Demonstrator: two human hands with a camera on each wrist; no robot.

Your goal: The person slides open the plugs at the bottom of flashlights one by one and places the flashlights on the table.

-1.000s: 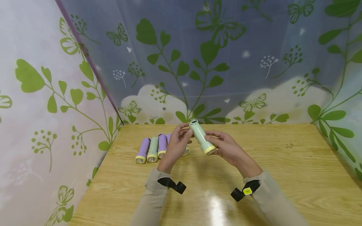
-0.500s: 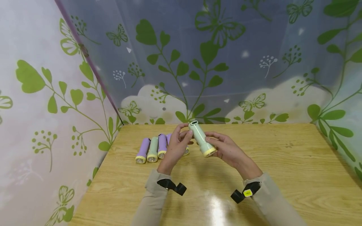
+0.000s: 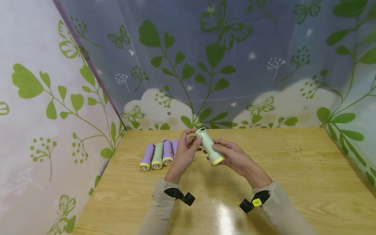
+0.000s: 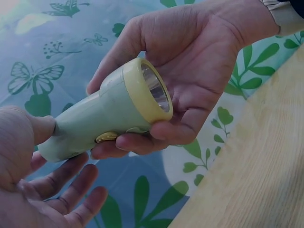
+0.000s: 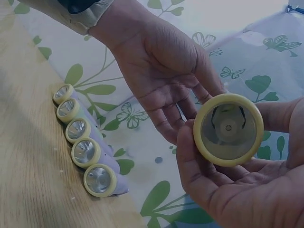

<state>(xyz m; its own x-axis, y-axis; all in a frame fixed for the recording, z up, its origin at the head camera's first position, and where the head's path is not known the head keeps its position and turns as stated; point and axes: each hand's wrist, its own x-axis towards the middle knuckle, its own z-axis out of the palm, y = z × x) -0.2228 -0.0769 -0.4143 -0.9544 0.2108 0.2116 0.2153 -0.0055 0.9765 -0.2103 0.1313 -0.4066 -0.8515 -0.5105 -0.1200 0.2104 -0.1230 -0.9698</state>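
A pale green flashlight (image 3: 209, 145) with a yellow head ring is held up between both hands over the table. My left hand (image 3: 184, 154) pinches its narrow tail end, thumb on the near side, as the left wrist view shows. The right hand (image 3: 236, 160) grips the wide head end, fingers curled beneath it and thumb along the body. A yellowish button (image 4: 106, 137) sits on the flashlight's side. Facing the right wrist camera is its round lens (image 5: 229, 128), which looks unlit.
On the wooden table (image 3: 293, 176), left of the hands, several flashlights lie in a row, among them a purple one (image 3: 148, 156) and a green one (image 3: 158, 156). My left hand partly covers the row. A leaf-printed cloth (image 3: 176, 104) hangs behind the table.
The flashlight has turned slightly in the hands, its lens tipping downward out of the head view's sight. Both hands keep their hold, and the row of flashlights stays put.
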